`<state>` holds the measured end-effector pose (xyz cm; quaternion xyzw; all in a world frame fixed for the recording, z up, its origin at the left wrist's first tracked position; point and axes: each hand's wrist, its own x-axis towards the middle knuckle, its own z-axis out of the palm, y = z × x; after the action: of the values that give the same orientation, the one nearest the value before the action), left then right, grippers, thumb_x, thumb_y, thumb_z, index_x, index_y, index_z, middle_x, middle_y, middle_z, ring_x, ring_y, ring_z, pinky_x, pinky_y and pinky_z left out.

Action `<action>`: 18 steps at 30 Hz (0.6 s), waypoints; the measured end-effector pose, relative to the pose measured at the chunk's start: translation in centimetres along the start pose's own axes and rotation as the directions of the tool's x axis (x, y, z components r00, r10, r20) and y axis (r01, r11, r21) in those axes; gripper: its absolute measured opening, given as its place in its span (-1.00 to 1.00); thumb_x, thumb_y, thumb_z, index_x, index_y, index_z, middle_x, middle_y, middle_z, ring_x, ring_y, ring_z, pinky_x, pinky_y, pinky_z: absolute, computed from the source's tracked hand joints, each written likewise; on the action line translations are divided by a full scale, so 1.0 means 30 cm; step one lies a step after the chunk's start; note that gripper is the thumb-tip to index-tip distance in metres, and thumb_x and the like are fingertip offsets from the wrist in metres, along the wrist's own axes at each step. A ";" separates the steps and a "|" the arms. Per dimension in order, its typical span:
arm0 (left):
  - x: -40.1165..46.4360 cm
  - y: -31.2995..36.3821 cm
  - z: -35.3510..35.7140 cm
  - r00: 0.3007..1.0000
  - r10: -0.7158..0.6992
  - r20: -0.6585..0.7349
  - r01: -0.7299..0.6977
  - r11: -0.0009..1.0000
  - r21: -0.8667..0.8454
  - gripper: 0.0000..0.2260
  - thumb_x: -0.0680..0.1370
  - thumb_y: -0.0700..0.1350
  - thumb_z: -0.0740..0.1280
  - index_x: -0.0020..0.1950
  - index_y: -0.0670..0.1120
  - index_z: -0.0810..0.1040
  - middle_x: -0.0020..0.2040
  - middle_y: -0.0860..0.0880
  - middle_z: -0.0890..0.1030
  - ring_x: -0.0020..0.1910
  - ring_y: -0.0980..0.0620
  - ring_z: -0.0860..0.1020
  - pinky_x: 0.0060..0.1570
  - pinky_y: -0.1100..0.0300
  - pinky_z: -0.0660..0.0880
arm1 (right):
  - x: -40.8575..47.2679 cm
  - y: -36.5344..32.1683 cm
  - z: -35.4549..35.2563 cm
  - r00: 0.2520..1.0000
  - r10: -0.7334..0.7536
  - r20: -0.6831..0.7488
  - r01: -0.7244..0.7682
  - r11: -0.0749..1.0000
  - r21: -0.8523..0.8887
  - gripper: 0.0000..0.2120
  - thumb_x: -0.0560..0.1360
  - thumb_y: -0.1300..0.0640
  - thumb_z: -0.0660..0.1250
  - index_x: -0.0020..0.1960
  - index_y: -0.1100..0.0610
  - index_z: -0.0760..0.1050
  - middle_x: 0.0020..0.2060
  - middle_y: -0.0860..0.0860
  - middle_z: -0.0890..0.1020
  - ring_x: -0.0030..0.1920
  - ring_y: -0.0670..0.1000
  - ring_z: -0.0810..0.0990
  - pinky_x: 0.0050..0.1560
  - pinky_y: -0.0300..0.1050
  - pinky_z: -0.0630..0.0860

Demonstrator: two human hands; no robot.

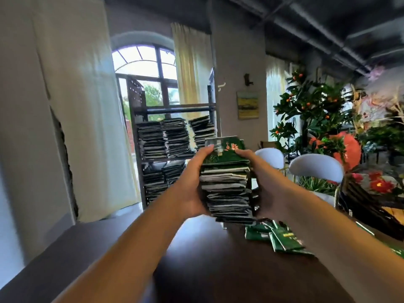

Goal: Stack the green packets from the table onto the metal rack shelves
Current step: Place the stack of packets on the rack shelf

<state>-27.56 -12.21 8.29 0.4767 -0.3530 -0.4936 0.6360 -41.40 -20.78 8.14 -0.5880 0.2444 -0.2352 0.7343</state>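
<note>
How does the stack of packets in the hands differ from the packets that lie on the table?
The held stack is tall and ordered, gripped between the left hand and right hand; the loose packets lie scattered and low. The held stack is above the table; the loose packets rest on it. Both are green.

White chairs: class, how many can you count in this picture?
2. One white chair stands right of the held stack of packets; the other is behind it, nearer the stack, partly hidden by the right hand. More may be hidden.
</note>
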 end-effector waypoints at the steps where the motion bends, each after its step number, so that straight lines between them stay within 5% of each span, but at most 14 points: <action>1: -0.016 0.056 -0.013 1.000 0.023 -0.004 -0.023 1.000 0.008 -0.54 0.52 0.28 0.23 0.00 -0.08 0.68 0.00 -0.14 0.66 -0.04 -0.13 0.59 0.06 0.03 0.48 | 0.011 -0.043 0.033 1.000 -0.023 0.015 0.023 1.000 -0.020 -0.44 0.41 -0.34 0.38 0.00 0.15 0.71 -0.06 0.17 0.74 -0.08 0.20 0.74 -0.01 0.08 0.62; 3: -0.047 0.151 -0.030 0.996 0.089 -0.004 -0.089 0.996 0.027 -0.54 0.54 0.25 0.22 0.11 -0.08 0.65 0.09 -0.17 0.65 0.06 -0.16 0.57 0.15 -0.03 0.46 | 0.021 -0.124 0.089 0.996 -0.079 0.036 0.081 0.994 -0.067 -0.47 0.41 -0.34 0.37 -0.07 0.14 0.74 -0.14 0.14 0.75 -0.19 0.17 0.75 -0.14 0.03 0.63; 6: -0.079 0.279 -0.043 0.986 0.169 0.020 -0.170 0.982 0.086 -0.55 0.56 0.25 0.21 0.09 -0.08 0.66 0.05 -0.15 0.66 0.01 -0.13 0.61 0.07 0.01 0.52 | 0.024 -0.236 0.167 0.983 -0.124 0.133 0.136 0.987 -0.083 -0.37 0.52 -0.31 0.25 -0.44 0.13 0.70 -0.31 0.11 0.73 -0.33 0.12 0.72 -0.16 -0.02 0.60; 8: -0.080 0.353 -0.054 0.978 0.209 0.015 -0.209 0.970 0.124 -0.57 0.56 0.23 0.21 0.01 -0.08 0.68 0.00 -0.13 0.67 -0.06 -0.11 0.64 0.02 0.03 0.53 | 0.042 -0.294 0.208 0.976 -0.148 0.160 0.162 0.984 -0.076 -0.38 0.52 -0.35 0.23 -0.28 0.14 0.74 -0.21 0.13 0.75 -0.17 0.15 0.72 0.01 0.07 0.60; 11: -0.060 0.461 -0.090 0.962 0.263 0.072 -0.271 0.954 0.132 -0.61 0.59 0.18 0.22 0.23 -0.06 0.55 0.19 -0.14 0.54 0.15 -0.14 0.51 0.20 -0.05 0.43 | 0.098 -0.369 0.278 0.962 -0.197 0.189 0.209 0.977 -0.050 -0.42 0.52 -0.36 0.23 0.04 0.13 0.69 -0.05 0.14 0.75 -0.05 0.19 0.74 0.13 0.12 0.58; 14: -0.015 0.565 -0.155 0.947 0.285 0.147 -0.305 0.943 0.132 -0.59 0.61 0.17 0.20 0.36 -0.03 0.45 0.31 -0.17 0.43 0.26 -0.15 0.42 0.37 -0.13 0.32 | 0.164 -0.441 0.337 0.942 -0.250 0.223 0.267 0.963 -0.047 -0.44 0.54 -0.33 0.21 -0.01 0.14 0.70 -0.07 0.14 0.75 -0.14 0.17 0.75 0.06 0.09 0.61; 18: 0.084 0.734 -0.258 0.923 0.295 0.249 -0.342 0.923 0.177 -0.62 0.66 0.11 0.11 0.38 -0.07 0.38 0.30 -0.21 0.40 0.28 -0.19 0.37 0.39 -0.15 0.25 | 0.316 -0.552 0.410 0.907 -0.319 0.276 0.343 0.939 -0.040 -0.40 0.56 -0.28 0.22 -0.35 0.14 0.72 -0.18 0.12 0.75 -0.21 0.14 0.75 0.08 0.11 0.61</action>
<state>-13.36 -11.35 26.96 0.4222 -0.5454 -0.3907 0.6096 -27.26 -20.85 25.90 -0.6786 0.0508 -0.2648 0.6832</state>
